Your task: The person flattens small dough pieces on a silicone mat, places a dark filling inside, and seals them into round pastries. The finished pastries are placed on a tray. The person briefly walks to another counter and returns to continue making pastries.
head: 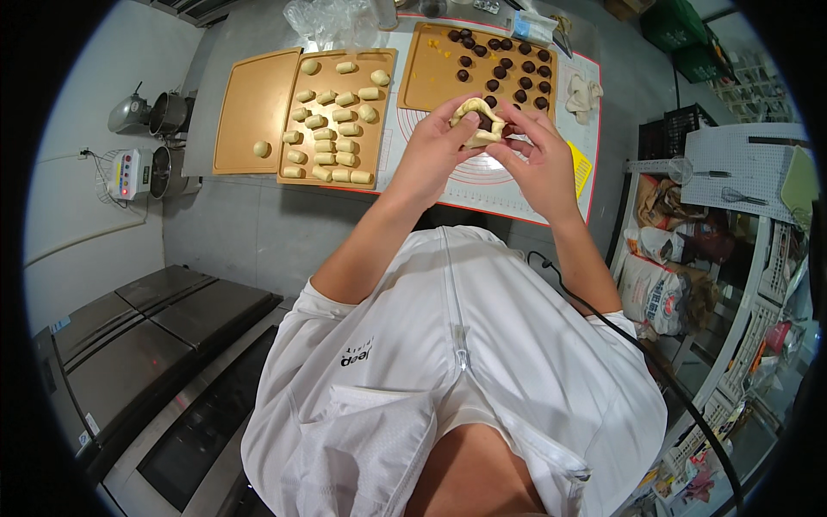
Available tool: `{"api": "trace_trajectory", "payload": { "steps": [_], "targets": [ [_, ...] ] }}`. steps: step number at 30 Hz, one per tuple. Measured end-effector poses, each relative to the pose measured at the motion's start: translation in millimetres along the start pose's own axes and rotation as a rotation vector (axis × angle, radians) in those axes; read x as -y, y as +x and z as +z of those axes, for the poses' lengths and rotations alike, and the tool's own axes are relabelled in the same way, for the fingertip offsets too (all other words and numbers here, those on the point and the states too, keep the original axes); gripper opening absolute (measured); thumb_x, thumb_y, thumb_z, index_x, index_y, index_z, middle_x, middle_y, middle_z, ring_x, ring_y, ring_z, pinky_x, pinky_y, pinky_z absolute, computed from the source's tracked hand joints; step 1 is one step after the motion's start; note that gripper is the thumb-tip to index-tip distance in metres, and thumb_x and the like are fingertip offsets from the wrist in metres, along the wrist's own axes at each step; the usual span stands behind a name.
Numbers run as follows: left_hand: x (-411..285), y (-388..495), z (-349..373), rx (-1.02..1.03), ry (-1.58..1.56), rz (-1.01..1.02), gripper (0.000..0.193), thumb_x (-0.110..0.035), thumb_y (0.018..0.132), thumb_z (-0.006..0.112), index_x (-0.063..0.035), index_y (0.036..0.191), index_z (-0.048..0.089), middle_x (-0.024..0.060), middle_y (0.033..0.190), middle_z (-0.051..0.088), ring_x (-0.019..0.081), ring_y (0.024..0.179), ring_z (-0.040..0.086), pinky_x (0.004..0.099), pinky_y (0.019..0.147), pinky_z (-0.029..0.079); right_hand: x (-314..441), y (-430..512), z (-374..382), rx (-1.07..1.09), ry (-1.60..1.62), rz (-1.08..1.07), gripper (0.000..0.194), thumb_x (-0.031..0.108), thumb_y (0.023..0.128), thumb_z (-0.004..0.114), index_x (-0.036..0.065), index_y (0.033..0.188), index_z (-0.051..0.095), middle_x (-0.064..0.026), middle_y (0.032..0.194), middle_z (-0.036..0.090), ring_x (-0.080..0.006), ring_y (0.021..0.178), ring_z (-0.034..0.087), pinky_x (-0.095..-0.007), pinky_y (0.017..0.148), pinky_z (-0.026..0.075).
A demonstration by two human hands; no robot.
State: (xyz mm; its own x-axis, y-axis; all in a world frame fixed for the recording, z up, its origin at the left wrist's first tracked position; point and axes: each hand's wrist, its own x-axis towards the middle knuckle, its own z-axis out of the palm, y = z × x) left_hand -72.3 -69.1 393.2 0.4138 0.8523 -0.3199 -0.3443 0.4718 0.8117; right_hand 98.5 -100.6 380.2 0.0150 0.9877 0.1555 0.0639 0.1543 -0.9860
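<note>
Between my two hands, above the printed mat, is a pale dough wrapper [483,138] folded up around a dark filling ball [481,121]. My left hand [440,140] grips its left side, the thumb resting over the filling. On the right side, the fingers and thumb of my right hand [531,150] pinch the dough's edge. Beyond them lies a wooden board [423,90] with rows of dark filling balls and some yellow crumbs. To the left, a second board [381,139] bears many short dough cylinders and a few round pieces. A single dough ball [261,149] sits on a third board [249,97].
The white mat [504,201] with red circles covers part of the steel table. A yellow card [579,169] and a crumpled cloth [583,97] lie at the right. Clear plastic bags [329,22] are at the back. Shelving with bags [656,294] stands at the right.
</note>
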Motion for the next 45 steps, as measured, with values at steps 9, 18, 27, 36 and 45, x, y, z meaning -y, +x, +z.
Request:
{"api": "trace_trajectory", "payload": {
  "steps": [9,18,27,36,45],
  "targets": [
    [-15.2,-8.0,-9.0,0.132,0.331,-0.096,0.049,-0.018,0.106,0.053,-0.0018,0.151,0.043,0.0083,0.12,0.063,0.0144,0.107,0.063,0.0341,0.095,0.055,11.6,0.7,-5.6,-0.003,-0.267,-0.113,0.041,0.005,0.079,0.084,0.004,0.119,0.074,-0.0062,0.102,0.064,-0.0145,0.09,0.065,-0.0269,0.08,0.054],
    [6.4,0.7,11.6,-0.008,-0.112,0.081,0.038,-0.022,0.109,0.048,-0.0002,0.139,0.049,0.01,0.121,0.062,0.0168,0.11,0.062,0.0351,0.098,0.052,5.9,1.9,5.0,-0.106,-0.082,-0.067,0.038,0.003,0.082,0.081,0.007,0.119,0.075,-0.0045,0.102,0.063,-0.0127,0.089,0.062,-0.0259,0.078,0.052],
    [-2.4,0.1,-5.5,0.162,-0.032,0.001,0.043,-0.027,0.109,0.048,0.0006,0.142,0.048,0.0126,0.127,0.063,0.0188,0.112,0.064,0.0358,0.098,0.054,17.0,5.8,-8.2,0.095,-0.437,-0.359,0.045,0.006,0.077,0.084,0.007,0.121,0.073,-0.0074,0.106,0.064,-0.017,0.087,0.067,-0.0297,0.077,0.056],
    [-6.6,-2.1,4.3,0.127,0.225,-0.053,0.043,-0.033,0.11,0.045,-0.0026,0.138,0.057,0.0076,0.123,0.065,0.0151,0.11,0.063,0.0343,0.095,0.053,23.7,11.3,-15.8,0.156,-0.327,-0.217,0.041,0.007,0.077,0.085,0.006,0.117,0.075,-0.0062,0.1,0.065,-0.0144,0.079,0.065,-0.0272,0.07,0.055],
    [-11.4,2.5,2.6,0.171,0.198,-0.09,0.049,-0.033,0.111,0.042,-0.0036,0.15,0.043,0.0083,0.135,0.058,0.0161,0.121,0.057,0.0345,0.103,0.047,20.3,17.7,-22.9,0.183,-0.205,0.05,0.043,0.007,0.076,0.087,0.003,0.117,0.074,-0.0045,0.099,0.063,-0.0121,0.084,0.062,-0.0247,0.072,0.053]
  ]
}}
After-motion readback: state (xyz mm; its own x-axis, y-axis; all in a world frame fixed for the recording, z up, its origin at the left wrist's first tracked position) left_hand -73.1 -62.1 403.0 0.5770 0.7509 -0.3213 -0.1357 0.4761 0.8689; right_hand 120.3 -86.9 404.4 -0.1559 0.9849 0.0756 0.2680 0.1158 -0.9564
